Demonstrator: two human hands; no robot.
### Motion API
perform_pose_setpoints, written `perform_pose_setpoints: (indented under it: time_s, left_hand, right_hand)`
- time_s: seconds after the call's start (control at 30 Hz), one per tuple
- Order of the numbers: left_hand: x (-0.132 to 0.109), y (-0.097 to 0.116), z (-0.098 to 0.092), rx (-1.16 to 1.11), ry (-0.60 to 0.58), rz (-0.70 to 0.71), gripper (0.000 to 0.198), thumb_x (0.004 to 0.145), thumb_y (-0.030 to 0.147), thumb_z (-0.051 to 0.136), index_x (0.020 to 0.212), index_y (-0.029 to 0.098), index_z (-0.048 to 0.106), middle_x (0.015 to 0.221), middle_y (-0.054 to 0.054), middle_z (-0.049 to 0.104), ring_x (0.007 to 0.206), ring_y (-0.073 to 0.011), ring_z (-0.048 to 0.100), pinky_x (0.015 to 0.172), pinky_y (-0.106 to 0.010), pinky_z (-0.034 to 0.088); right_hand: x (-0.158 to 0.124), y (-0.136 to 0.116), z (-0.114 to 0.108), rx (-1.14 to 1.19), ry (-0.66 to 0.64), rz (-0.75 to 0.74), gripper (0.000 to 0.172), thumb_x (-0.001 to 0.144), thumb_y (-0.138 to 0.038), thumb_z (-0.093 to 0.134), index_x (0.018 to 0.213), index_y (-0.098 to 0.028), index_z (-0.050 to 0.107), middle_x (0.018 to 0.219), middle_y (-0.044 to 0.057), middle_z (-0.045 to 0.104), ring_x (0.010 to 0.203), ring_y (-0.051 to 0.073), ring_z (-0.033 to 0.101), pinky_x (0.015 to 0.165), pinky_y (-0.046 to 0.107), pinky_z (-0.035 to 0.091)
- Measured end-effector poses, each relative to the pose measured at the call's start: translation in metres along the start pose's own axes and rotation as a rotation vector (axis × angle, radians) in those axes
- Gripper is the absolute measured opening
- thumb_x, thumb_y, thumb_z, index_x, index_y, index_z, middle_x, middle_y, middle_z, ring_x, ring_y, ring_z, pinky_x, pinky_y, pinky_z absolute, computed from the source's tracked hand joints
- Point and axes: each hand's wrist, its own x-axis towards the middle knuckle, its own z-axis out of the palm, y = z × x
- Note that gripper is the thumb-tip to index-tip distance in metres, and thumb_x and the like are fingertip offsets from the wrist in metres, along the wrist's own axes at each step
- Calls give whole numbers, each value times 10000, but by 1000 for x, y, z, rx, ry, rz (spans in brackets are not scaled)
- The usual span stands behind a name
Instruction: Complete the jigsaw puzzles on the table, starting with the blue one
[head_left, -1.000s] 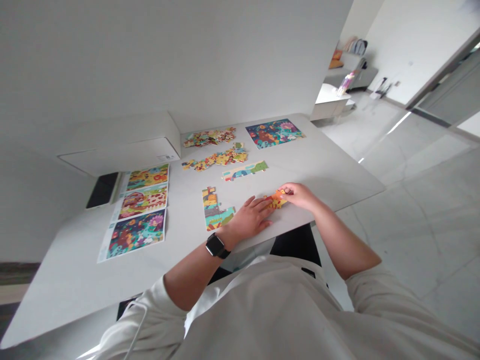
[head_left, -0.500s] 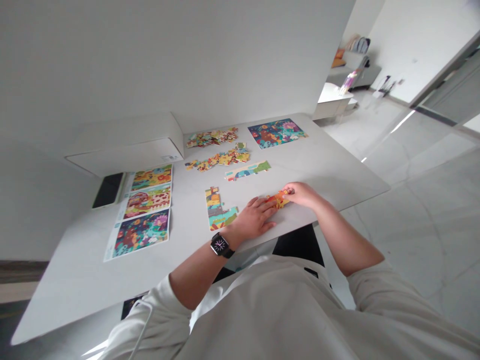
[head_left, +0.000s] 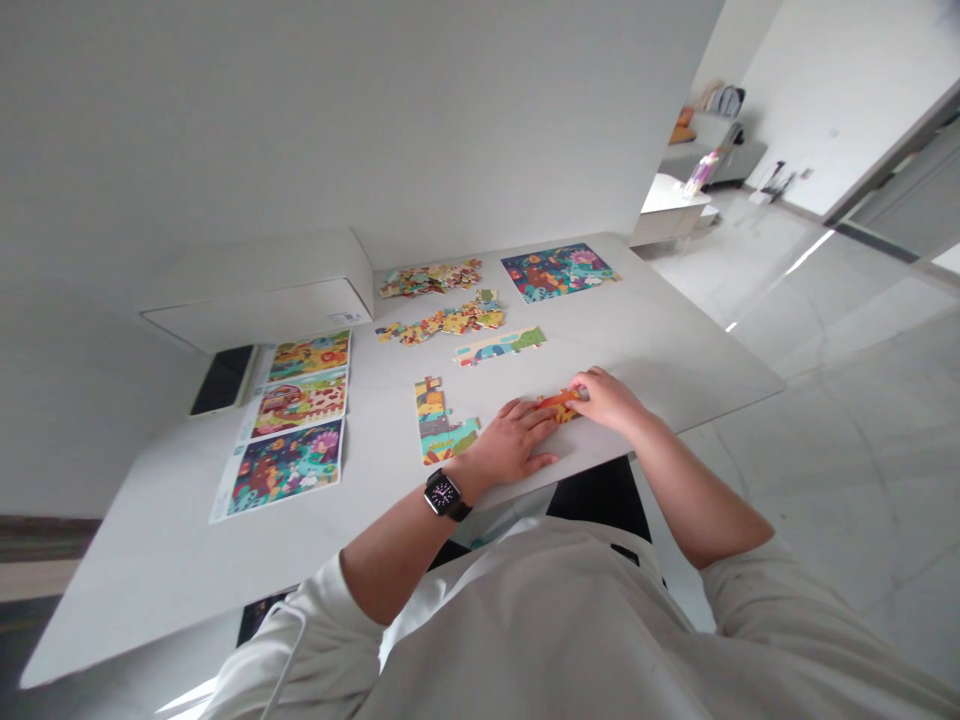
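My left hand (head_left: 516, 441) lies flat on the white table (head_left: 660, 330) with fingers stretched out, its fingertips resting on the edge of a small orange puzzle cluster (head_left: 559, 403). My right hand (head_left: 609, 398) is curled, its fingers pressed onto the same orange cluster from the right. Just left of my left hand sits a partly joined L-shaped puzzle section (head_left: 439, 424). A black watch (head_left: 445, 494) is on my left wrist.
A strip of joined pieces (head_left: 499, 346), two piles of loose pieces (head_left: 442, 321) (head_left: 429, 279) and a finished puzzle (head_left: 559, 271) lie farther back. A picture sheet (head_left: 294, 420), a white box (head_left: 259, 290) and a dark phone (head_left: 222, 379) sit at the left. Open floor lies right.
Both hands stay on the orange cluster; the right hand's fingers have lowered onto it. The view has shifted slightly.
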Motion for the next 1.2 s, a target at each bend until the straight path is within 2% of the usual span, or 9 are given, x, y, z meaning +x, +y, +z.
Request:
perform_pose_setpoints:
  time_s: [0.1, 0.27, 0.5, 0.63, 0.73, 0.8, 0.93, 1.07, 1.2]
  left_hand:
    - [0, 0, 0, -5, 3, -1, 640, 1071, 614, 497, 1570, 222, 583, 1620, -118, 581, 1544, -350, 445, 1304, -574, 315]
    - [1, -1, 2, -8, -2, -8, 686, 1057, 642, 509, 1593, 216, 555, 1637, -122, 564, 1554, -351, 429, 1300, -588, 317]
    - [0, 1, 0, -24, 0, 12, 683, 1052, 626, 524, 1614, 239, 530, 1663, -121, 532, 1567, -352, 421, 1321, -584, 293]
    - [-3, -2, -11, -97, 49, 18, 701, 1022, 636, 576, 1603, 247, 533, 1677, -149, 502, 1543, -353, 462, 1333, -597, 270]
    - [-12, -13, -33, -252, 190, -49, 595, 1043, 596, 565, 1522, 245, 604, 1588, -159, 587, 1459, -316, 558, 1317, -557, 319]
    - [-22, -27, -50, -400, 333, -140, 483, 1061, 554, 552, 1396, 234, 687, 1423, -152, 701, 1352, -297, 634, 1253, -511, 411]
    - [-44, -63, -72, -747, 766, -412, 390, 1022, 548, 629, 1028, 188, 778, 1028, -115, 778, 1030, -242, 717, 1001, -375, 538]
    - [-52, -88, -78, -1117, 1162, -590, 327, 960, 477, 709, 824, 180, 736, 716, -29, 649, 684, -143, 599, 694, -252, 489]
    - [-51, -95, -82, -1426, 1319, -632, 499, 994, 446, 661, 594, 209, 480, 534, 46, 386, 482, -95, 379, 511, -227, 342]
  right_hand:
    - [1, 1, 2, 3, -2, -1, 152, 895, -293, 830, 1016, -238, 756, 1082, 78, 690, 957, 225, 695, 914, 343, 546]
    - [1, -1, 8, -27, 36, 4, 222, 895, -327, 835, 1072, -237, 735, 1167, 90, 644, 937, 225, 683, 893, 352, 548]
    - [0, 2, 13, 4, 70, -21, 204, 884, -346, 832, 998, -256, 689, 1110, 67, 632, 928, 223, 676, 877, 347, 556]
    - [6, 9, 13, 43, 72, -34, 154, 902, -338, 795, 970, -253, 686, 1056, 61, 657, 936, 220, 692, 886, 348, 560]
    - [12, 14, 11, 93, 103, -15, 147, 947, -388, 726, 958, -244, 698, 1027, 70, 677, 900, 223, 702, 885, 366, 562]
    - [15, 16, 9, 118, 131, -14, 162, 947, -404, 708, 953, -242, 705, 1024, 68, 687, 841, 216, 693, 885, 381, 563]
    - [20, 15, 1, 143, 143, -34, 138, 934, -379, 699, 946, -242, 716, 1040, 65, 704, 742, 190, 662, 876, 384, 564]
    - [40, 6, -13, 129, 122, -108, 136, 939, -367, 689, 977, -245, 735, 1068, 83, 727, 861, 229, 703, 895, 383, 559]
    - [84, -11, -24, 105, 160, -194, 138, 924, -353, 708, 1003, -250, 754, 1095, 89, 757, 1054, 275, 710, 999, 409, 536]
